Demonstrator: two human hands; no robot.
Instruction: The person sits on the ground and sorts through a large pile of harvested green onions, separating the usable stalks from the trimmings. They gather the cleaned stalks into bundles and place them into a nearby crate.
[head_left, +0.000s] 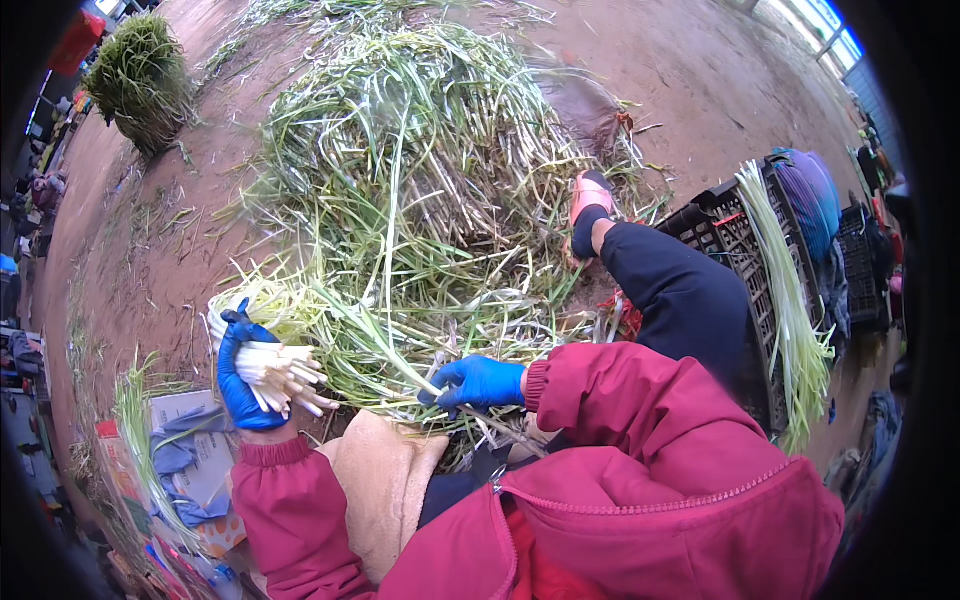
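My left hand (244, 367), in a blue glove, grips a thick bundle of peeled white stalks (281, 371). Their cut-looking pale ends point right, and yellow-green leaves (274, 300) trail behind. My right hand (476, 384), gloved the same, pinches one long green-leaved stalk (382, 341) that resembles green garlic. Its brownish lower end (506, 429) sticks out below the hand towards my lap. Directly before me lies a large heap of similar leafy stalks (450, 172), with loose leaves and husks strewn at its near side.
Right of my leg stands a black plastic crate (720, 225) with a pale stalk bundle (784, 315) across it. Cardboard (191, 427) with cloth and stalks lies at lower left. A tied upright sheaf (142, 82) stands far left on the dirt floor (720, 82).
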